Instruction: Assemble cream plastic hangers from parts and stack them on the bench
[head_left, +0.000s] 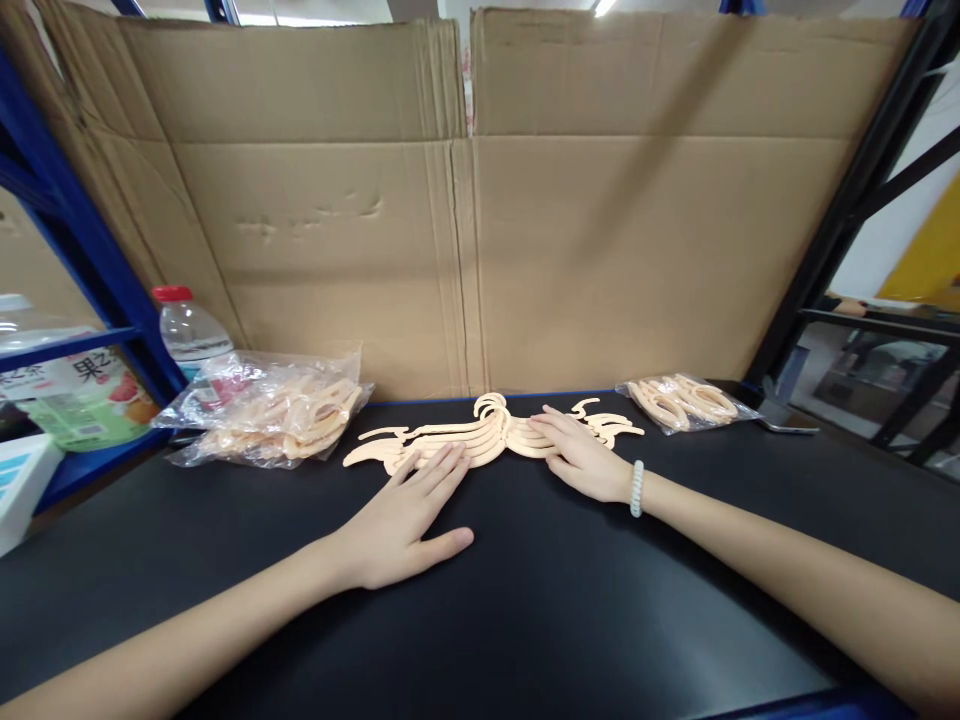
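Observation:
A pale, carved ornament with curling, wing-like ends lies flat on the black tabletop. It looks made of several curved strips, narrowing to a scroll at the middle. My left hand lies flat, fingers stretched out and thumb apart, its fingertips touching the ornament's left half. On the right half rest the extended fingers of my right hand, hiding part of it. A light beaded bracelet is round my right wrist. Neither hand grips anything.
Clear plastic bags of similar pale pieces lie at left and right. A red-capped bottle stands behind the left bag. Cardboard walls off the back. A white box sits far left, a phone-like object at right.

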